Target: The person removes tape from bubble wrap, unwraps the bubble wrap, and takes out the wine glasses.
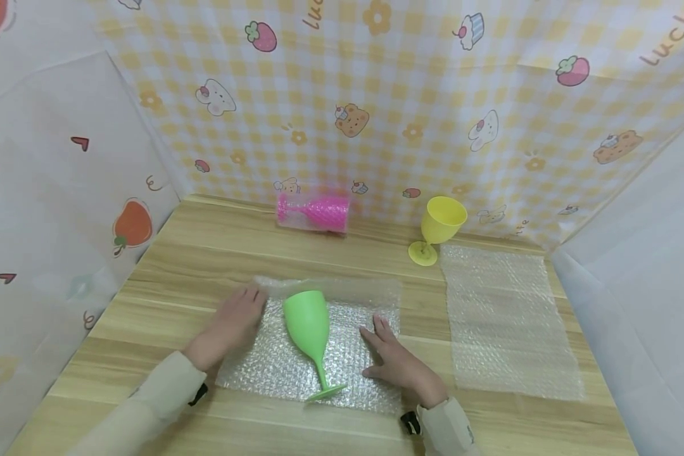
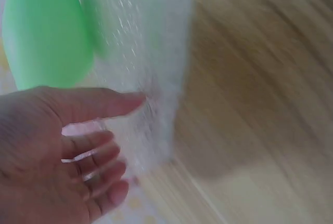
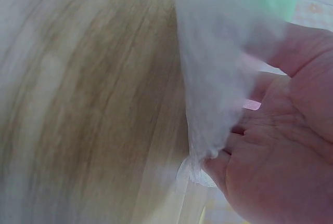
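Note:
A green plastic goblet (image 1: 308, 323) lies on its side on a sheet of bubble wrap (image 1: 268, 373), its bowl toward the far edge and its foot toward me. The sheet's far strip looks folded or lifted. My left hand (image 1: 236, 323) is at the sheet's far left corner; in the left wrist view its thumb (image 2: 109, 104) lies against the wrap, apart from the loosely bent fingers. On the right side of the sheet, my right hand (image 1: 396, 361) has its fingers spread. The right wrist view shows wrap (image 3: 213, 78) overlapping that hand's fingers.
A pink goblet (image 1: 325, 212) in clear wrap lies at the back of the wooden table (image 1: 177, 266). To its right a yellow goblet (image 1: 441, 218) stands upright. Another bubble wrap sheet (image 1: 510, 323) lies flat on the right. Patterned cloth (image 1: 319, 82) hangs behind the table.

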Demonstrator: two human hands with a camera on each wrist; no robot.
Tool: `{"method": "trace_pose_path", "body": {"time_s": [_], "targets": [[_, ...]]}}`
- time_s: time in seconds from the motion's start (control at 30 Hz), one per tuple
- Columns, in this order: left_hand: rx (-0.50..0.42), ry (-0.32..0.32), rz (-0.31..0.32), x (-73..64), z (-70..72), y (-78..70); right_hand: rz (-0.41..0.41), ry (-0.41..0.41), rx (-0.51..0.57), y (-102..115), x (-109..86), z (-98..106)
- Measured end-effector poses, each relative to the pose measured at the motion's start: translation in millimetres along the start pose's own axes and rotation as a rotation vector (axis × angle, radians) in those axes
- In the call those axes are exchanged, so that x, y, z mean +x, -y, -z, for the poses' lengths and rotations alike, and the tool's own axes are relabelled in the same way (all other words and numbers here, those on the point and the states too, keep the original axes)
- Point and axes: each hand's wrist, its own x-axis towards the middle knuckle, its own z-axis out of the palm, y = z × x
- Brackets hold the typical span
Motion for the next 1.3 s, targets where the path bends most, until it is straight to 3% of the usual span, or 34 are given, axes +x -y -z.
{"method": "trace_pose_path", "body": {"time_s": [0.13, 0.23, 0.37, 0.47, 0.67, 0.97, 1.3], "targets": [[-0.046, -0.033, -0.111, 8.7, -3.2, -4.8, -0.001, 0.005, 0.002, -1.2, 0.3, -0.2], [-0.071, -0.002, -0.151, 13.7, -3.6, -2.8, -0.004, 0.005, -0.006, -1.1, 0.5, -0.3], [-0.165, 0.131, -0.108, 20.0, -1.0, 3.0, -0.006, 0.001, -0.012, -0.8, 0.5, 0.3], [-0.271, 0.253, -0.031, 26.1, -0.4, 10.8, -0.005, 0.000, -0.014, -0.6, 0.5, 0.8], [-0.420, 0.408, 0.045, 35.8, 2.3, 26.4, -0.001, 0.000, -0.010, -1.1, -0.2, 0.1], [-0.309, 0.502, 0.065, 36.8, 11.3, 36.2, 0.017, 0.011, -0.025, -0.4, 0.5, 1.4], [-0.265, 0.482, 0.064, 36.2, 7.7, 33.5, -0.002, -0.013, -0.110, 4.2, 0.6, 1.5]]}}
